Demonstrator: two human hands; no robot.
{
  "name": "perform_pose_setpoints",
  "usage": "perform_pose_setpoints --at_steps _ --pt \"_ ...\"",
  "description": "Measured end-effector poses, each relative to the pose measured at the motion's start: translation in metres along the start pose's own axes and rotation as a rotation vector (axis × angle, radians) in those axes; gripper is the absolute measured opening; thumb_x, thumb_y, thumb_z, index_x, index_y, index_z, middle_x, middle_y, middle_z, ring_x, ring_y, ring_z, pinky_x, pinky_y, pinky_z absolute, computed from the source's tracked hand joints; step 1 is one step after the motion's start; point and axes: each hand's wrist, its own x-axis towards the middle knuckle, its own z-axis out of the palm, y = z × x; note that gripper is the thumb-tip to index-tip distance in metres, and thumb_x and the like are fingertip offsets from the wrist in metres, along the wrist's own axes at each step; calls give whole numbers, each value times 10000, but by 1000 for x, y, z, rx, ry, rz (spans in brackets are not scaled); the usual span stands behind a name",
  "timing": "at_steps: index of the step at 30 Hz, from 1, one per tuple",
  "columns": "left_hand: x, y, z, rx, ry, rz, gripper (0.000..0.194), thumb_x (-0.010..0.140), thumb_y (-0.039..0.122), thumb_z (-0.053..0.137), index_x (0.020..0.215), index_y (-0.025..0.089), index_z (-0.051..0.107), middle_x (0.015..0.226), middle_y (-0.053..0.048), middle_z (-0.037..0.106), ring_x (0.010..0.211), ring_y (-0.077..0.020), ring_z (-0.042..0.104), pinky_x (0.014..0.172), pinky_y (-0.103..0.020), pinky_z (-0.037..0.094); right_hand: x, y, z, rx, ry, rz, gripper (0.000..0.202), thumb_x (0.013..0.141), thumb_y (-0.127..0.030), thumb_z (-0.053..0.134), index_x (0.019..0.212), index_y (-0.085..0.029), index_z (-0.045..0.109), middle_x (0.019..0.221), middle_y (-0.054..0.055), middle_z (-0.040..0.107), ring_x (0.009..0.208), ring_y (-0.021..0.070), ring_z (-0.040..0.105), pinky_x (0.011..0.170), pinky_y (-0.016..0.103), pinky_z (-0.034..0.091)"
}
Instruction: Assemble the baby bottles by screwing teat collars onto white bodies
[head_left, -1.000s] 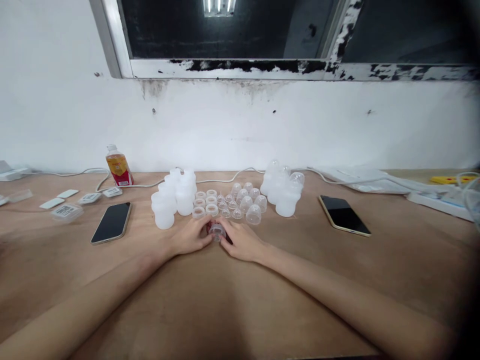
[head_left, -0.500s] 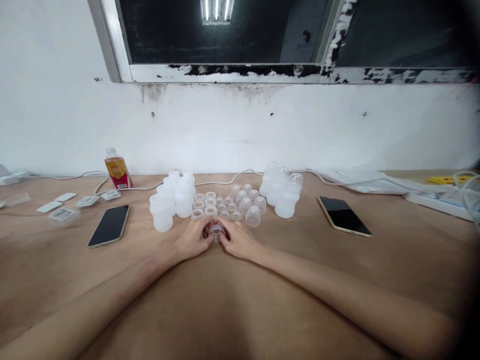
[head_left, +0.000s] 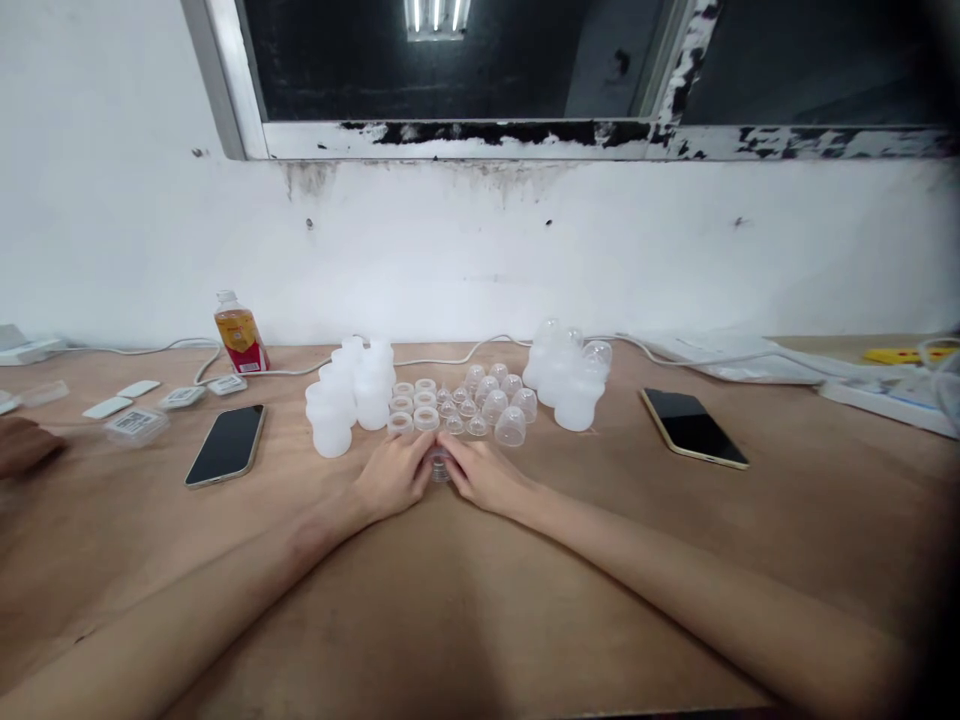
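My left hand (head_left: 394, 474) and my right hand (head_left: 486, 474) meet at the middle of the table, fingers closed around a small clear baby bottle nipple and ring piece (head_left: 440, 468). Only its ridged lower part shows between the thumbs; the fingers cover the rest. Just beyond my left fingers stand rows of translucent screw rings (head_left: 425, 419). Clear bottle nipples (head_left: 477, 426) lie beyond my right fingers, with clear dome caps (head_left: 510, 428) to their right.
White baby bottles (head_left: 331, 432) cluster at the left; capped bottles (head_left: 576, 402) stand at the right. Phones lie on either side, left (head_left: 226, 446) and right (head_left: 690, 428). A drink bottle (head_left: 242, 335) and a cable (head_left: 480, 345) are near the wall. Another person's hand (head_left: 26, 446) shows far left.
My fingertips have drawn together over the top of the clear piece, covering more of it. Another person's hand has come into view at the left edge. The view has shifted slightly.
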Motion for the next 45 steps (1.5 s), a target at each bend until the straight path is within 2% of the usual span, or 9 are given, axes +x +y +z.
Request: perform_pose_setpoints --at_steps 7,11,14,18,21,25,30,36,45 --pt "-3 4 -23 127 83 8 216 786 323 403 933 171 453 905 -81 552 873 -225 498 763 -359 351 2 2 0 182 108 33 303 781 -124 348 1056 -174 464 771 39 585 695 135 537 642 257 398" --pt "-16 -16 -55 155 505 -125 399 729 355 507 1057 167 378 1091 -102 445 1053 -230 403 878 -373 317 3 10 -3 544 93 190 414 787 -102 267 1147 -215 438 618 -19 550 454 75 476 530 233 422" --pt "-31 -47 -59 158 751 -399 668 629 440 594 1147 138 300 1170 -139 323 1130 -272 311 891 -413 325 3 14 -5 819 78 238 399 779 -180 370 1173 -234 409 805 17 585 537 77 521 540 237 448" --pt "-50 -77 -43 24 525 -656 681 551 541 594 1049 108 425 1101 -142 364 1039 -282 393 818 -407 391 1 13 -8 1099 110 260 382 781 -308 434 1156 -237 426 1098 73 494 855 143 549 663 273 461" --pt "-58 -72 -33 -70 361 -705 499 615 549 526 875 124 508 901 -88 476 806 -220 504 686 -357 432 -3 13 -9 1233 168 312 421 788 -342 431 1197 -267 368 1129 74 439 854 149 561 658 284 471" --pt "-46 -38 -22 -191 241 -593 404 678 526 470 833 153 489 696 -17 516 611 -158 500 552 -288 401 -6 15 -9 1358 250 382 705 696 -264 577 1267 -347 171 1060 37 431 855 156 576 740 338 473" --pt "-5 -8 -3 -230 210 -399 333 685 473 495 778 155 458 702 -17 518 624 -146 493 547 -258 380 -4 18 -7 1433 239 435 506 670 -268 601 1126 -227 387 998 56 485 881 185 568 755 343 468" --pt "3 -8 5 -292 242 -372 314 680 450 510 798 169 435 758 -24 521 666 -154 503 583 -279 407 -4 18 -6 1406 197 380 242 679 -278 588 881 -187 491 947 41 511 873 162 557 746 311 450" --pt "-5 -6 -17 -259 106 -176 332 702 472 485 858 184 428 745 -8 526 654 -147 500 576 -260 386 -6 23 -12 1230 411 302 295 661 -264 597 928 -219 480 940 11 488 815 112 484 723 256 411"
